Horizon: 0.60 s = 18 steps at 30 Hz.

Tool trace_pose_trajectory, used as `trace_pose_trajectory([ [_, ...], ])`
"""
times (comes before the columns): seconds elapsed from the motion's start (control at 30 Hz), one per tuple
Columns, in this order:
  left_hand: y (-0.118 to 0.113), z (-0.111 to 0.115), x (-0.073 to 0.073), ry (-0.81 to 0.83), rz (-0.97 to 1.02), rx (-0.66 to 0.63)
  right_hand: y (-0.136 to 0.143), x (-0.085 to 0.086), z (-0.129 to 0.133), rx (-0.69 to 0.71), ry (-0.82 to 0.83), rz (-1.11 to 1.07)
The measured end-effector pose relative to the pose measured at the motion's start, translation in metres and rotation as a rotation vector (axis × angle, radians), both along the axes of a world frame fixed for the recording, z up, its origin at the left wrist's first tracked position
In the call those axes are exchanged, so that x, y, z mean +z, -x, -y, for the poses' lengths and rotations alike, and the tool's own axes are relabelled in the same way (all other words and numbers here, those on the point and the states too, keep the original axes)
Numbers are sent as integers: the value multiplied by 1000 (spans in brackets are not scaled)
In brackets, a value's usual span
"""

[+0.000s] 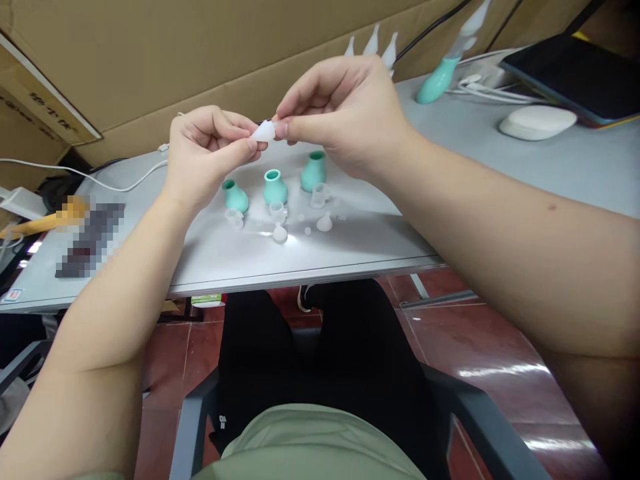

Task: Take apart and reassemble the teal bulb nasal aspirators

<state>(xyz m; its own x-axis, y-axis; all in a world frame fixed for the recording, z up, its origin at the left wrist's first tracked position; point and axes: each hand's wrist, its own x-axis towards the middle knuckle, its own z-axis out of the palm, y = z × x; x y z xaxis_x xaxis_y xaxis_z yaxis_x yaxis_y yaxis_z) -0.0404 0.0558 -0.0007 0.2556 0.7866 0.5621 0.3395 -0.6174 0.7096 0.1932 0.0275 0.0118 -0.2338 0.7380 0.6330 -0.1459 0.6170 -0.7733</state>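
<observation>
My left grip and right grip pinch a small white cone-shaped plastic piece at opposite ends.

From my distant post, I see it raised over a smooth grey tabletop. Below the grips are three teal pear-shaped bulbs; behind them, a brown cardboard partition; to their right, a white oval plastic mouse; far beneath, a glossy red tiled floor.

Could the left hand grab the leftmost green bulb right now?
Probably, once free: the left hand is pinching a white tip, but nothing seems to stand between that hand and the leftmost green bulb.
</observation>
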Motion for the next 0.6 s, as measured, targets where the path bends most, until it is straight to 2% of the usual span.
trace_pose_trajectory([
  [0.13, 3, -6, -2, -18, -26, -50, -1, 0, -1, 16, -11, 28],
  [0.3, 0, 5, 2, -37, 25, -101, 0, 2, 4, -38, 14, 66],
  [0.43, -2, 5, 1, 7, 66, -22, -1, 1, 6, -46, 2, 70],
  [0.6, -5, 11, 5, 58, 86, -2, -1, 1, 7, 1, 19, 85],
])
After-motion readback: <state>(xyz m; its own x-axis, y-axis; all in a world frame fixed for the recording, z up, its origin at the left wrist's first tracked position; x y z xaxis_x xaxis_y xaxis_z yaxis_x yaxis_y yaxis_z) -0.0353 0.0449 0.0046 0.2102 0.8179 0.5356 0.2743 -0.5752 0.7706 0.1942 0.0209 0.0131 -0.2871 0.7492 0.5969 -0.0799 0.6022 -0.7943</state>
